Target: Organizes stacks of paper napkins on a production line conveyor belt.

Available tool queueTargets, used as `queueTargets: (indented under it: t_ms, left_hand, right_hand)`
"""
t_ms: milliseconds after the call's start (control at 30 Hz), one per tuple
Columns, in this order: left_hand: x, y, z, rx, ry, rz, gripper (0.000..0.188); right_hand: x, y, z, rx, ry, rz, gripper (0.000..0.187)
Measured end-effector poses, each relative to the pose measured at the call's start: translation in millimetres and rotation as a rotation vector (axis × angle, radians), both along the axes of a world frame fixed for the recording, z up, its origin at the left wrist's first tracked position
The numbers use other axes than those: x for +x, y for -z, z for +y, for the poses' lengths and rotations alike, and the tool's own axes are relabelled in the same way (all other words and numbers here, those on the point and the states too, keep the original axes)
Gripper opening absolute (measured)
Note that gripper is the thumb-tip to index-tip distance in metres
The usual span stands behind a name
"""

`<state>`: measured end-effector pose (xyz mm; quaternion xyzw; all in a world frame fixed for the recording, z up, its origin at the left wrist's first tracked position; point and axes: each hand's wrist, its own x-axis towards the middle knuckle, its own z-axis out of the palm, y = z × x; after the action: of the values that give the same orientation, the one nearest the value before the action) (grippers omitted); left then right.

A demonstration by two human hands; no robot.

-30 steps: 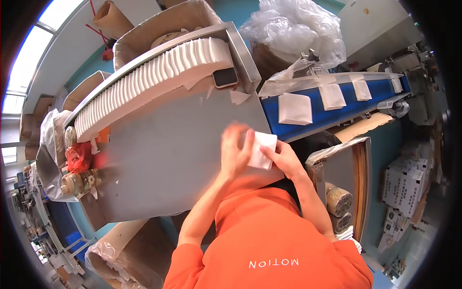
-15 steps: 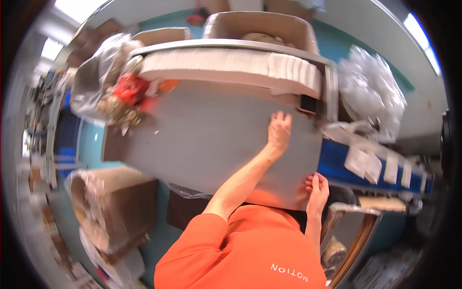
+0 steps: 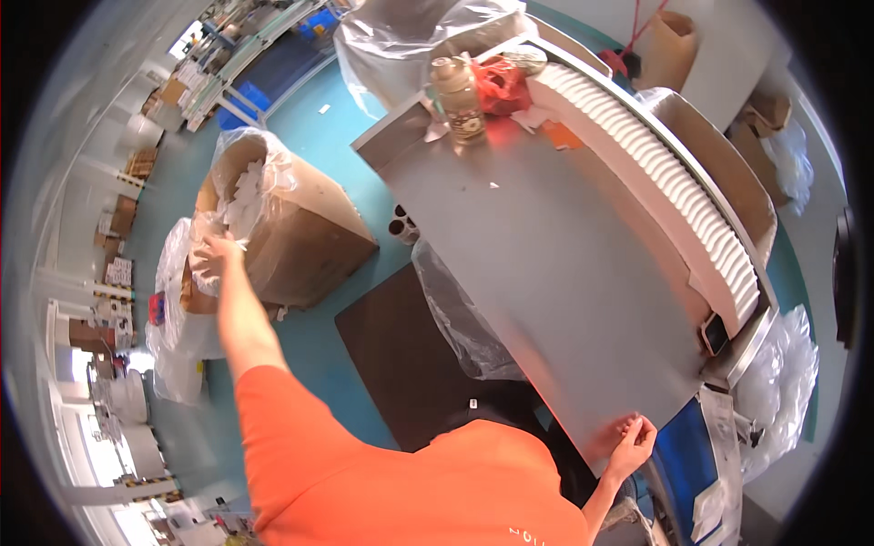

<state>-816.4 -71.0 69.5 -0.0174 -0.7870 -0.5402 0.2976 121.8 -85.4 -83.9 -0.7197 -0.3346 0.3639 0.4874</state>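
Note:
My left hand is stretched far out to the left, over the near rim of a large cardboard box lined with clear plastic. Its fingers look apart, against the plastic liner, and I see nothing gripped in them. White pieces lie inside the box. At the near right corner of the grey tabletop, my right hand rests with fingers curled together. Whatever those fingers may hold is hidden.
A long row of white folded pieces lines the table's far side. A bottle, a red plastic bag and an orange scrap sit at its far left end. A phone lies right. A blue conveyor adjoins the table.
My view and body have turned left. My left hand has gone from above the tabletop to the lined box. My right hand stays by the table's near right corner, fingers still curled.

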Motion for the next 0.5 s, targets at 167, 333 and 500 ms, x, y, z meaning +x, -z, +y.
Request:
queueTargets:
  t_ms: [167,333,500]
  left_hand:
    - [86.0,29.3,-0.5,-1.034,0.189,0.044,0.021]
    - [337.3,123.4,55.7,-0.548,0.857,0.288,0.017]
    - [611.7,109.7,86.7,-0.203,1.539,0.071,0.023]
  right_hand:
    - [-24.5,-18.5,-0.2,0.020,-0.014,-0.484,0.019]
    - [-33.4,-43.9,16.0,-0.007,-0.339,-0.212,0.019]
    - [-94.2,-131.7,-13.3,-0.001,-0.254,-0.270,0.027]
